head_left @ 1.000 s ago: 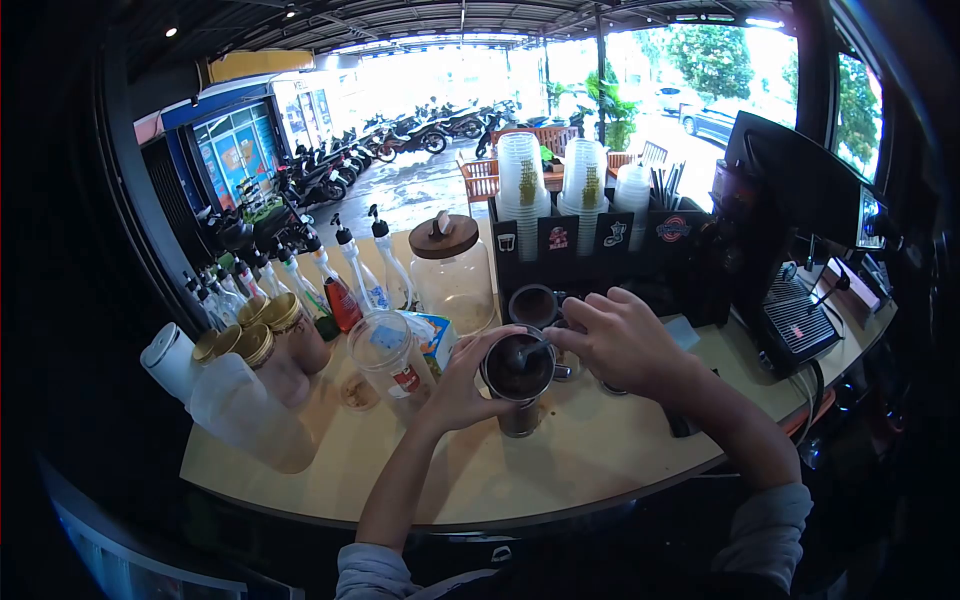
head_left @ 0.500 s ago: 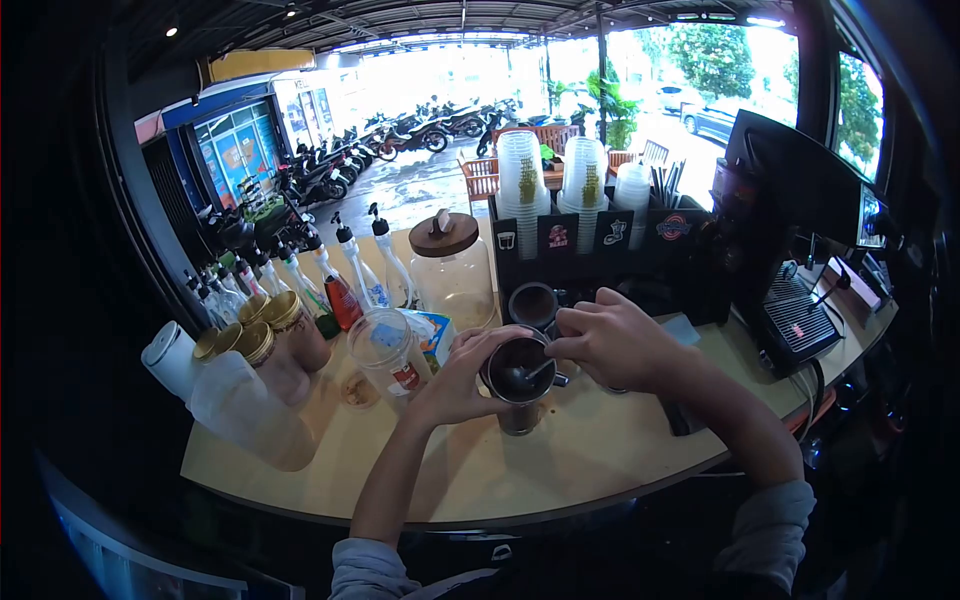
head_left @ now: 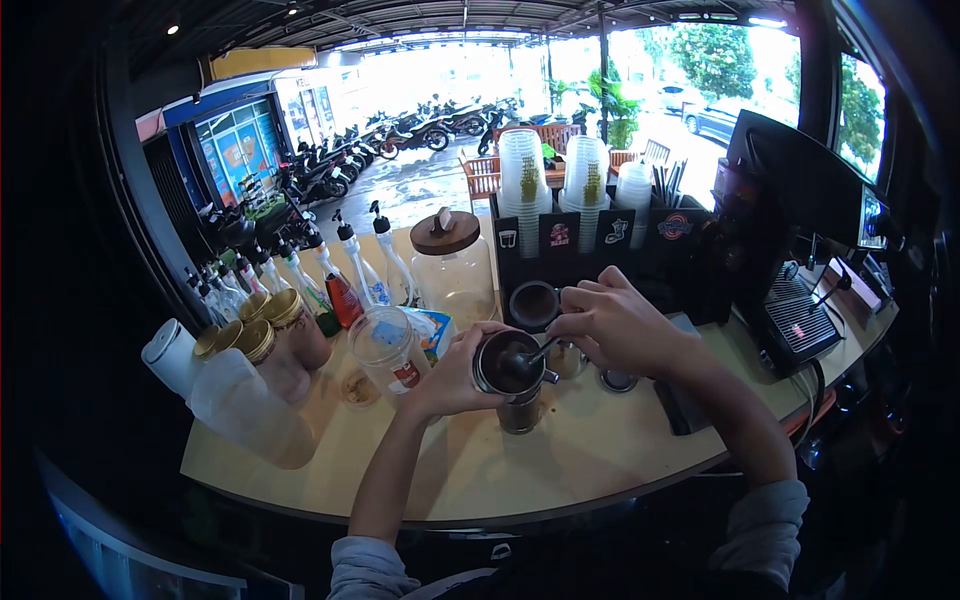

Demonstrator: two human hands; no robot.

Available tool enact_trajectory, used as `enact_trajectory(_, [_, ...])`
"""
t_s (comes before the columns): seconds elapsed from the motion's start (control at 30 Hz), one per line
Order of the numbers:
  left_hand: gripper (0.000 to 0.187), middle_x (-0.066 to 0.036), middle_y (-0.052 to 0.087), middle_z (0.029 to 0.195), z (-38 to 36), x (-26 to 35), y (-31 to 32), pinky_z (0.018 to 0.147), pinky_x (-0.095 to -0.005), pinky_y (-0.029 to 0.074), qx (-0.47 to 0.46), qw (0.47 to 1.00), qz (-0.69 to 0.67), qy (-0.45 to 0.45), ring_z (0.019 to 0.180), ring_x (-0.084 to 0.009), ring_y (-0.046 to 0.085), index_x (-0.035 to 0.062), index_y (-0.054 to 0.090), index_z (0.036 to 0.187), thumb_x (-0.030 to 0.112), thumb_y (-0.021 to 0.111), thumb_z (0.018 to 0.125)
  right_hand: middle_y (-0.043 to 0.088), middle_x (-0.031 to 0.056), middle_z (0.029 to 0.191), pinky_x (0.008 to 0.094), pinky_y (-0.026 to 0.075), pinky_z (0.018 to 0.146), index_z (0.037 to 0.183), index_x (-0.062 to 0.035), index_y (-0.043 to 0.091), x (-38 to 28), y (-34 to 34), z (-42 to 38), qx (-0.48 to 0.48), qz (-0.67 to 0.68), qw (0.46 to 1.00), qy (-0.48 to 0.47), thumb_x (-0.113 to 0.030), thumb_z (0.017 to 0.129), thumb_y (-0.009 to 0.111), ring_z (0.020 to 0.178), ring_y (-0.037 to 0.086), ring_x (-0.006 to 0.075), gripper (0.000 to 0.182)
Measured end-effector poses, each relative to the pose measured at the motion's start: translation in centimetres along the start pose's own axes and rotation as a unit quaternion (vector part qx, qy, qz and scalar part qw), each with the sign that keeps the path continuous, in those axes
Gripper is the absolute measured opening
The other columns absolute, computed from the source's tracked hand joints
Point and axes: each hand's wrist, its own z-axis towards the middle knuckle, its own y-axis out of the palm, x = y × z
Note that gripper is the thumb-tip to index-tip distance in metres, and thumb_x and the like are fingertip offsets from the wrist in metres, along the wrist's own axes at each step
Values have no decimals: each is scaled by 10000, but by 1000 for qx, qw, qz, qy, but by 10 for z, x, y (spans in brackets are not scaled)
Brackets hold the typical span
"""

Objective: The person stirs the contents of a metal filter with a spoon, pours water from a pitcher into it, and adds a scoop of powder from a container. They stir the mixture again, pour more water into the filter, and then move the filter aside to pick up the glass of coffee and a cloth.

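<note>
My left hand [head_left: 458, 378] is wrapped round the near-left side of a metal pitcher [head_left: 484, 378] with a small handle on its right. The pitcher is tilted with its mouth toward me, dark inside. In my right hand [head_left: 622, 328] is a spoon [head_left: 546, 349], its handle pinched between thumb and fingers and its bowl inside the pitcher's mouth. Right below the pitcher stands a clear glass [head_left: 520, 416] with brown contents, partly hidden by it. Just behind sits a dark round container [head_left: 534, 305].
A clear plastic tub [head_left: 388, 350] and gold-lidded jars [head_left: 290, 320] stand left, before pump bottles [head_left: 345, 270]. A wooden-lidded glass jar [head_left: 452, 270] is behind. Stacked plastic cups [head_left: 522, 175] fill a black holder [head_left: 560, 238]. At right are a small round lid [head_left: 618, 380] and a metal-topped machine [head_left: 800, 320].
My right hand has shifted slightly up and right, and the spoon's bowl has risen into clearer view at the pitcher's mouth. The pitcher has moved slightly left, with my left hand still round it.
</note>
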Motion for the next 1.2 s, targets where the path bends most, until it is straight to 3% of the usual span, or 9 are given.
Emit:
enact_trajectory(0.13, [870, -103, 562, 1227, -3, -4, 7, 1080, -366, 354, 14, 996, -81, -38, 1232, -227, 497, 51, 422, 1332, 248, 859, 606, 564, -1, 848, 328, 355, 796, 874, -154, 714, 2, 9, -6, 24, 39, 999, 29, -138, 782, 663, 870, 576, 144, 107])
enact_trajectory(0.2, [932, -60, 486, 1300, -2, -20, 10, 1098, -348, 339, -8, 992, -124, -39, 1273, -178, 446, 62, 374, 1374, 157, 873, 592, 565, -1, 848, 329, 354, 794, 888, -153, 716, 3, 10, -10, 20, 44, 998, 41, -134, 789, 667, 874, 576, 146, 112])
enact_trajectory(0.33, [930, -68, 484, 1301, -3, -30, 17, 1089, -352, 348, -1, 991, -132, -24, 1268, -189, 453, 54, 383, 1369, 159, 878, 589, 566, -4, 851, 332, 353, 786, 903, -156, 720, 3, 17, -15, 20, 55, 996, 61, -127, 789, 675, 881, 577, 147, 126])
enact_trajectory(0.43, [907, -101, 535, 1259, -5, -23, 27, 1029, -352, 411, 31, 997, -69, -7, 1196, -199, 531, 41, 416, 1341, 277, 886, 601, 565, -5, 852, 331, 352, 781, 903, -159, 719, 3, 20, -16, 28, 59, 996, 62, -131, 784, 678, 879, 576, 147, 128])
enact_trajectory(0.6, [865, -147, 587, 1155, -11, -13, 56, 967, -377, 467, 241, 963, 122, -10, 1103, -255, 596, 13, 489, 1214, 354, 921, 547, 564, -3, 850, 332, 350, 778, 903, -162, 716, 0, 23, -16, 34, 48, 996, 60, -140, 788, 674, 874, 576, 148, 125])
enact_trajectory(0.7, [824, -157, 593, 1132, -12, -12, 64, 945, -378, 478, 261, 962, 25, -75, 1088, -273, 601, 9, 503, 1164, 341, 924, 539, 561, 1, 842, 333, 349, 773, 898, -162, 714, 0, 21, -14, 39, 47, 996, 59, -142, 791, 667, 869, 576, 149, 119])
enact_trajectory(0.87, [827, -139, 587, 1160, -7, -4, 49, 954, -382, 474, 245, 968, 45, -26, 1088, -270, 602, 20, 502, 1195, 292, 917, 533, 557, 9, 827, 338, 347, 765, 877, -160, 714, -8, 15, -8, 39, 88, 993, 72, -134, 788, 656, 865, 578, 149, 110])
enact_trajectory(1.0, [827, -108, 578, 1199, -5, 7, 33, 990, -396, 452, 207, 974, 81, 49, 1130, -272, 583, 58, 505, 1238, 222, 896, 527, 538, 12, 809, 340, 346, 761, 845, -163, 714, -12, 9, -6, 27, 54, 997, 57, -141, 782, 652, 850, 572, 152, 90])
enact_trajectory(1.2, [845, -76, 545, 1278, -2, 7, 26, 1053, -417, 389, 146, 980, 102, 86, 1229, -284, 517, 121, 503, 1284, 194, 876, 530, 522, 9, 818, 336, 346, 758, 752, -149, 666, -10, 10, -2, 57, -19, 998, 11, -192, 742, 670, 816, 551, 151, 44])
